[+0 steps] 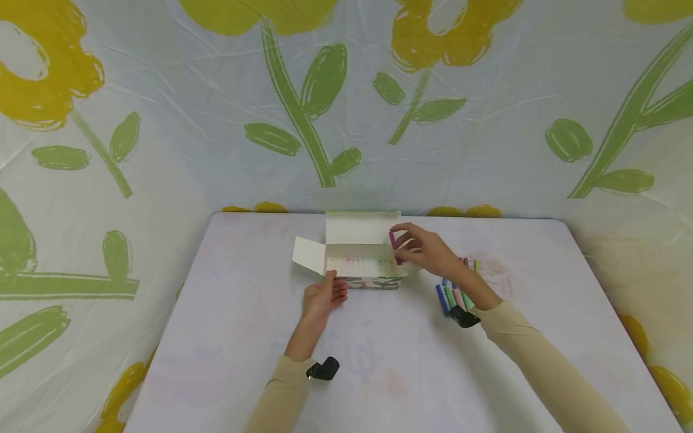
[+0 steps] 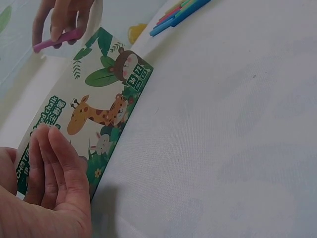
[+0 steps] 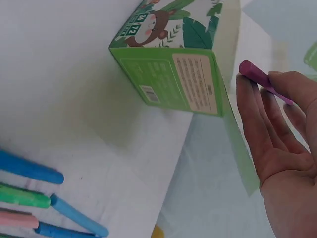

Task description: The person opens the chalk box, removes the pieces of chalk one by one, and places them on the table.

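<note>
An open cardboard chalk box (image 1: 373,283) with printed animals stands near the table's back edge, flaps spread. Through its opening, a pale layer with a row of coloured marks shows inside. At its front left corner, my left hand (image 1: 318,300) holds the front wall, thumb at the rim and fingers along the printed face (image 2: 101,111). My right hand (image 1: 430,249) pinches a magenta chalk stick (image 3: 255,73) between thumb and fingers. That hand is over the box's right end, beside the green end panel (image 3: 163,79). The chalk is held at a slant.
Several loose chalk sticks (image 1: 445,299) in blue, green, pink and other colours lie on the table right of the box, partly under my right forearm. The white table (image 1: 243,361) has faint colour smudges. A flower-printed cloth (image 1: 216,150) hangs behind and at the sides.
</note>
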The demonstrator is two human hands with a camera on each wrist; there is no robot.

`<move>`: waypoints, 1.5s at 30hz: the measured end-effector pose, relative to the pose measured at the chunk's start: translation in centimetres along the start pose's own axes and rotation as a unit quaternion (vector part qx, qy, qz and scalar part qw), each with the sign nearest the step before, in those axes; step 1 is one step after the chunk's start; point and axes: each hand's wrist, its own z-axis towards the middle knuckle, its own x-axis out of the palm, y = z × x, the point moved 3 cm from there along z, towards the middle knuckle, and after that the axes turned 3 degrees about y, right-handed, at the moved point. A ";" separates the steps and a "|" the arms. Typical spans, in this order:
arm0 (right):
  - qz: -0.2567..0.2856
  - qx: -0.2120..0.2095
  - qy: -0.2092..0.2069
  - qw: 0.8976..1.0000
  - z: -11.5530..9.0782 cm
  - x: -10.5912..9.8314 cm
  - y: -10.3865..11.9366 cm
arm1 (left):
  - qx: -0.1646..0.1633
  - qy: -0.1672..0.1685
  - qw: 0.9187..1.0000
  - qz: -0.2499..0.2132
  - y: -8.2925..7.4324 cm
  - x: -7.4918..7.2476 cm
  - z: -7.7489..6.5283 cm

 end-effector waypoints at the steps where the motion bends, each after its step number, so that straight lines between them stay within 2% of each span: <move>1: 0.002 0.004 -0.004 1.000 -0.3 -0.3 -0.1 | -0.001 0.000 1.000 -0.001 0.0 0.0 0.0; 7: 0.028 0.016 -0.021 0.999 -1.9 -1.9 -0.6 | -0.008 -0.001 1.000 -0.004 0.0 -0.1 0.2; 13: 0.019 0.013 -0.049 0.999 -3.6 -3.5 -1.4 | -0.008 -0.001 1.000 -0.006 -0.2 -0.1 0.1; 24: 0.071 0.040 -0.086 0.993 -8.1 -6.2 -3.5 | -0.012 -0.007 1.000 -0.004 -0.1 -0.1 0.1; 35: 0.034 0.087 -0.099 0.991 -12.3 -5.7 -7.1 | -0.007 -0.001 1.000 -0.012 -0.2 -0.1 0.2; 45: 0.042 0.096 -0.076 0.992 -15.4 -4.3 -9.7 | 0.001 -0.008 1.000 -0.011 -0.1 0.1 -0.1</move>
